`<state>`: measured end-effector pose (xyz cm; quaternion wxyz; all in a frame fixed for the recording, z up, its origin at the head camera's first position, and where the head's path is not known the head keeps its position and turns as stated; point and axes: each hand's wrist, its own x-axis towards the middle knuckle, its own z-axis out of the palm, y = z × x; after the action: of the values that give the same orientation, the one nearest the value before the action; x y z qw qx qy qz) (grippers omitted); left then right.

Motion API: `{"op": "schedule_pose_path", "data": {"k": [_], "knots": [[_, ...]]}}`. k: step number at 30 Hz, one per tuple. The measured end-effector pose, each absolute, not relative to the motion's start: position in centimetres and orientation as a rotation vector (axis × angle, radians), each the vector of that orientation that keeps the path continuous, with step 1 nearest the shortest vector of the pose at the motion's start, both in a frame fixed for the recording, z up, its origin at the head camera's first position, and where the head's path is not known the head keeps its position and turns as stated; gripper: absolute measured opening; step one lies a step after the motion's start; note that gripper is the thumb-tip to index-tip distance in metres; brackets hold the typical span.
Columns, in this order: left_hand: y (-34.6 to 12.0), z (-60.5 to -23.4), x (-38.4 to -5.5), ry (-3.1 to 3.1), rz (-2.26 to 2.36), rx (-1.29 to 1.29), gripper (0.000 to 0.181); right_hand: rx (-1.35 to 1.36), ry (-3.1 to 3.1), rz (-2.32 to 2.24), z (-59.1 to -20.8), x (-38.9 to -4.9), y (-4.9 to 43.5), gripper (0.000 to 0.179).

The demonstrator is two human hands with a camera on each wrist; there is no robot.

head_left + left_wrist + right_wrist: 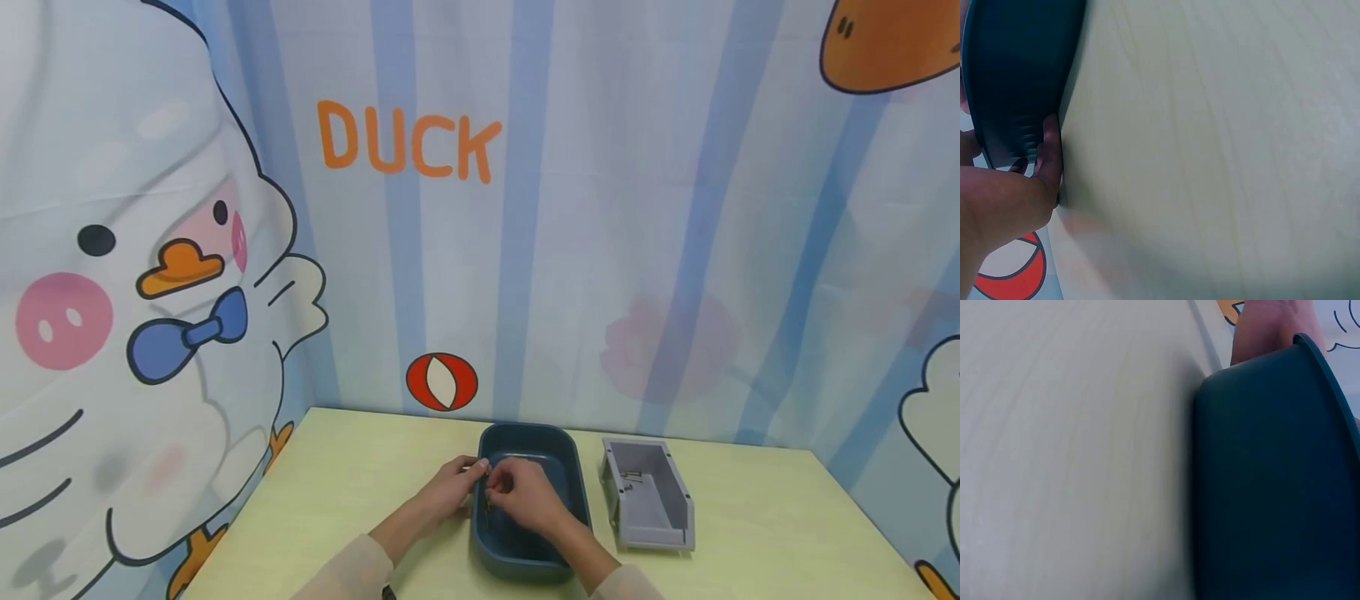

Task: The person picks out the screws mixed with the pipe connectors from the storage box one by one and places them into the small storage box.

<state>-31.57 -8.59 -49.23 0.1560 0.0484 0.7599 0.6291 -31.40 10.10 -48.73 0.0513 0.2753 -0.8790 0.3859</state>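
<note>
In the head view, a dark blue-green plastic bin (pixel 532 567) stands on the table in front of me. My left hand (pixel 450 483) grips its left rim, thumb at the edge; in the left wrist view its fingers (pixel 1051 147) lie along the bin's outer wall. Over the inside of the bin is my right hand (pixel 528 496), thumb and forefinger pinched together near the left wall. A small, thin, brass-coloured piece (pixel 487 503) shows at those fingertips, too small to name surely. Most of the right hand is hidden behind the bin wall (pixel 1272 475) in the right wrist view.
A grey open-fronted parts bin (pixel 656 537) stands to the right of the blue-green one, with several small screws (pixel 632 477) in it. The pale yellow table (pixel 360 467) ends at a printed curtain (pixel 585 250) behind and at the left.
</note>
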Motion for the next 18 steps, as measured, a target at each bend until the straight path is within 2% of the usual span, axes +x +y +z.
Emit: {"op": "schedule_pose_path", "data": {"k": [18], "knots": [[-8.46, -49.52, -31.53, 2.211, 1.815, 0.139, 0.060, 0.914, -2.812, 1.085, -49.33, -31.11, 10.18, 0.009]]}}
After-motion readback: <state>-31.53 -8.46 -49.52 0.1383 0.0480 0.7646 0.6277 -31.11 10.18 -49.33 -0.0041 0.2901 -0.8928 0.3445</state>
